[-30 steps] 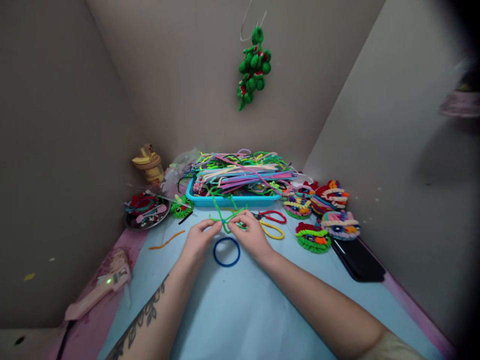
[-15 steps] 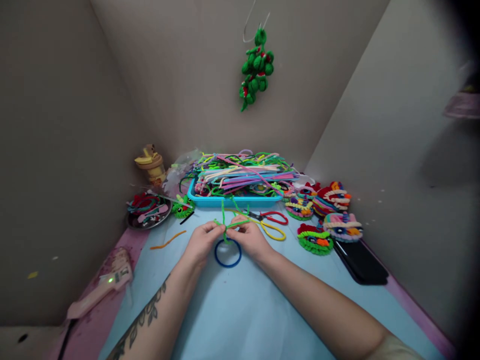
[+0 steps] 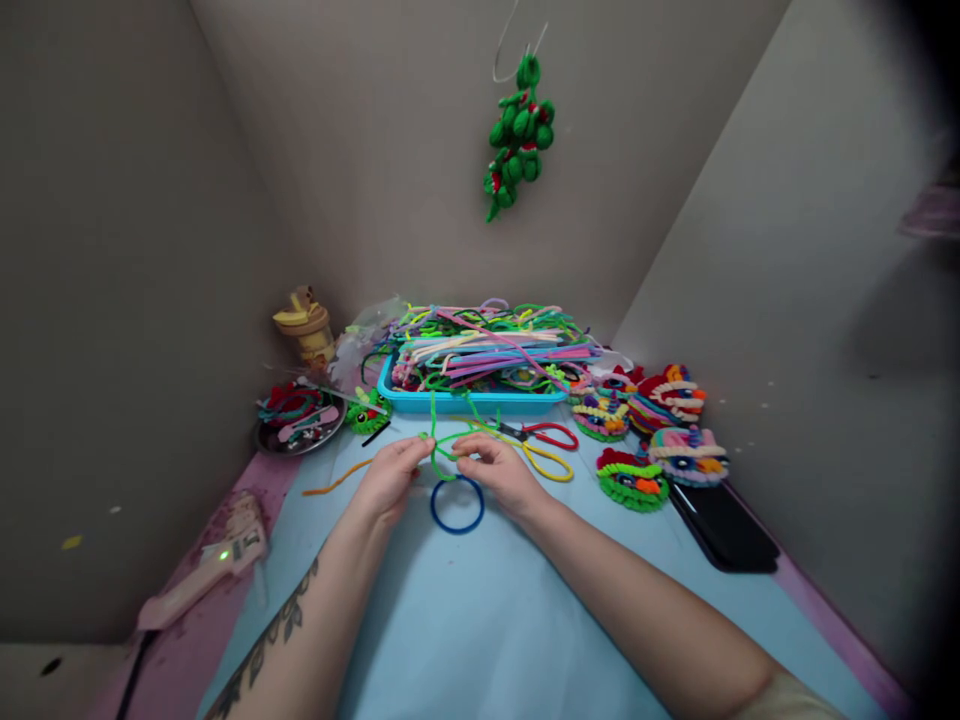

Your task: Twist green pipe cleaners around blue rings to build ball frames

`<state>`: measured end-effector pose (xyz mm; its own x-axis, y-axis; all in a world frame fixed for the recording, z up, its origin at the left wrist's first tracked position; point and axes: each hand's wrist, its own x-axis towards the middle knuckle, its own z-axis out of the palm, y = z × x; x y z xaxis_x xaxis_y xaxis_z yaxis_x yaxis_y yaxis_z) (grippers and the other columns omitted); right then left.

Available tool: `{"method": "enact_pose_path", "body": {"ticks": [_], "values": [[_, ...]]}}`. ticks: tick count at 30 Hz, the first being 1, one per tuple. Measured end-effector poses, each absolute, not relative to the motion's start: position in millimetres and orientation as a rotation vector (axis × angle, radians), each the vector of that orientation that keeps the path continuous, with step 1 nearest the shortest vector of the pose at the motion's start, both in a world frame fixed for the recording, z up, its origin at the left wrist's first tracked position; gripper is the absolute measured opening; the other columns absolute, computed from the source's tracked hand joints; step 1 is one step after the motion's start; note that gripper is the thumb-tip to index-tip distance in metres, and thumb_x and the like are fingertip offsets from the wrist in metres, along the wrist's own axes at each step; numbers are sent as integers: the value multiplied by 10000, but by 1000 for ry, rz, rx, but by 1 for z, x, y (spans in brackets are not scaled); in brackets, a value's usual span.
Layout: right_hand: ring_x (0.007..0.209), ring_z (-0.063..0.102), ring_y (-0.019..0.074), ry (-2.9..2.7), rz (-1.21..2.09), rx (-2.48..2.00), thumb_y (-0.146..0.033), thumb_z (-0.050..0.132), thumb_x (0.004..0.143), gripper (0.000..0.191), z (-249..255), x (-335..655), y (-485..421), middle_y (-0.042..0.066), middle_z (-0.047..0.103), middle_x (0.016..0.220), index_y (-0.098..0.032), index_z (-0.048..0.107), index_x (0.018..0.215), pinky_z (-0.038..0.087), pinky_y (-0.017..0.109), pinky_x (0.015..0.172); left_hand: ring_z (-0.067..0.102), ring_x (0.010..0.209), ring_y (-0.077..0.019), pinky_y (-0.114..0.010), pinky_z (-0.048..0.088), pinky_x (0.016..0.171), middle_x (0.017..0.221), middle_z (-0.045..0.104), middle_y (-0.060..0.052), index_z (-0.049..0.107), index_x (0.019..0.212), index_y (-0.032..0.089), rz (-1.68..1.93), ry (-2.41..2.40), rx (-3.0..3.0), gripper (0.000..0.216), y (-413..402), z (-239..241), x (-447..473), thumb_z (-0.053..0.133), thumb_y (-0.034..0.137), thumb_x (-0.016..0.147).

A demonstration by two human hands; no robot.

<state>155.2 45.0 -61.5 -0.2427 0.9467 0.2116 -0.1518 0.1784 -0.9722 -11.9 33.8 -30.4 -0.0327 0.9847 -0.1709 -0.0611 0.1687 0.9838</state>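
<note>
My left hand [image 3: 390, 477] and my right hand [image 3: 496, 472] are both pinched on a green pipe cleaner [image 3: 444, 447], bent into loops between them just above the light blue mat [image 3: 465, 610]. Its ends stick up toward the tray. A blue pipe-cleaner ring [image 3: 457, 504] lies flat on the mat right under and between the two hands, touching neither as far as I can see.
A blue tray [image 3: 471, 400] heaped with coloured pipe cleaners stands behind the hands. Red-handled scissors [image 3: 546, 434] and a yellow loop [image 3: 546, 460] lie to the right, with several finished pipe-cleaner figures [image 3: 658, 430] and a black phone [image 3: 724, 530]. A glue gun [image 3: 201, 570], an orange strand [image 3: 334, 480] and a dish [image 3: 296, 420] sit left.
Both hands have kept twisting the green pipe cleaner; the loop between them now hangs lower and wider, and the hands sit slightly farther apart. The blue ring has not moved.
</note>
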Motion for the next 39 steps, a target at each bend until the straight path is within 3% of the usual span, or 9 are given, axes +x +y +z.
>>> {"method": "enact_pose_path", "body": {"ticks": [5,9,15,18,23,26,30,35,39], "values": [[917,539,197,-1360,1358,-812,-320,771,582,147,-63,156,47,41,579,879,-212,683,629,421,302,756,524,626,-140,-251,346,583,652,619,-11,651,655,156,1093,1192,886,255,36,-30,-15,733,385,578],[924,532,193,-1391,1361,-796,-332,738,634,140,-62,159,49,42,578,917,-225,688,708,415,298,747,512,675,-130,-245,352,609,721,617,-6,657,694,160,1079,1162,779,240,37,-29,-17,735,357,582],[869,531,177,-1430,1352,-795,-314,722,648,127,-62,160,48,35,561,890,-207,653,646,415,288,725,489,678,-122,-239,344,612,718,583,7,636,684,162,1064,1126,752,231,38,-29,-20,731,349,587],[914,545,189,-1381,1380,-807,-299,696,666,133,-64,160,50,43,606,952,-224,678,775,418,302,761,471,647,-124,-240,320,595,683,569,3,621,651,156,1095,1200,862,249,38,-26,-22,721,375,588],[897,577,193,-1179,1291,-950,-351,536,793,249,-59,165,53,54,635,1036,-248,636,997,432,292,677,391,563,-106,-240,277,567,542,469,36,546,539,161,1100,1349,1181,296,37,-19,-24,672,411,634],[940,566,201,-1388,1073,-996,-356,506,824,225,-47,167,49,55,627,994,-236,644,954,432,322,764,417,582,-118,-238,300,567,569,487,28,553,553,164,1040,1399,1315,282,34,-16,-22,654,411,644],[1023,525,205,-1755,881,-1006,-260,627,727,140,-38,165,41,58,550,1022,-222,671,855,380,353,904,463,600,-129,-231,327,544,623,506,23,557,575,174,954,1424,1421,264,30,-14,-17,654,411,638],[967,539,185,-1754,879,-1088,-204,633,697,26,-43,159,40,42,527,937,-197,642,674,381,339,896,492,585,-133,-245,363,542,679,552,6,594,639,171,909,1419,1450,275,28,-14,-14,680,431,618],[865,553,173,-1613,852,-1110,-204,623,693,51,-43,160,42,25,542,830,-194,616,643,408,317,829,571,873,-217,-295,428,737,938,637,-73,639,888,167,1069,1386,1393,407,33,-19,-17,731,413,577]]}}
